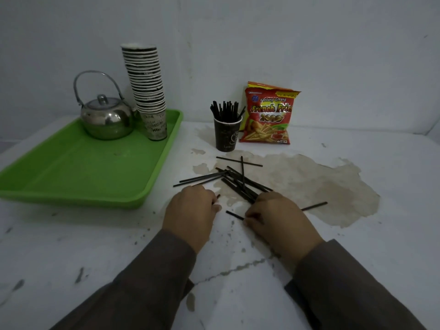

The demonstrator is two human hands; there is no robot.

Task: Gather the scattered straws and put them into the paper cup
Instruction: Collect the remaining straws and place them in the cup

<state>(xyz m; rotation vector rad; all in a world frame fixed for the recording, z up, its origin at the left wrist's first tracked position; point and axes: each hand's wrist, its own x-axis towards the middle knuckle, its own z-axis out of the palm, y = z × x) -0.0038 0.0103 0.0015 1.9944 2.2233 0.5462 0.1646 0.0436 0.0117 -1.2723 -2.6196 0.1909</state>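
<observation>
"French Fries 2000" snack bag (267,115) behind paper cup (226,134).

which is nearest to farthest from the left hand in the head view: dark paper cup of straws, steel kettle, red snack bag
From the left hand:
1. Dark paper cup holding black straws, ahead, slightly right.
2. Shiny steel kettle, on the green tray, far left.
3. Red snack bag, far right by the wall.

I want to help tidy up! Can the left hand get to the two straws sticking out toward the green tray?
Probably yes. The left hand rests on the table just below those two straws, and nothing lies between them. The green tray sits off to the side, out of the way.
</observation>
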